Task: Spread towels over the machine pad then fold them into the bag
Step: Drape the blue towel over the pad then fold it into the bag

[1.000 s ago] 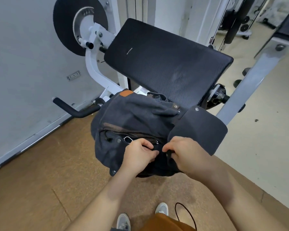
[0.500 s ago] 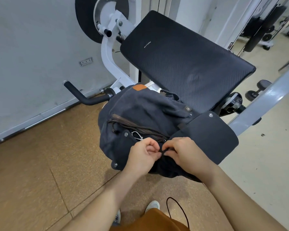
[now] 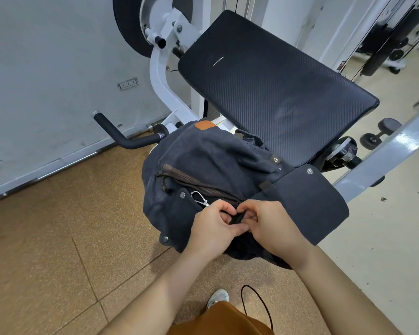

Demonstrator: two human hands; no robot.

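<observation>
Below the lower edge of the slanted, ribbed black machine pad [image 3: 276,88], a slumped dark canvas bag [image 3: 203,165] is propped, its mouth crossed by a brown braided cord [image 3: 194,181] and its rounded flap [image 3: 307,201] laid open to the right. Its contents cannot be seen. A short black strap [image 3: 237,218] at the mouth is pinched between the curled fingers of the left hand [image 3: 211,230] and the right hand [image 3: 273,228].

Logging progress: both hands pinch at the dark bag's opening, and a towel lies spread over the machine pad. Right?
No towel: the head view shows the machine pad bare. The left hand and right hand do pinch at the opening of the dark bag.
</observation>
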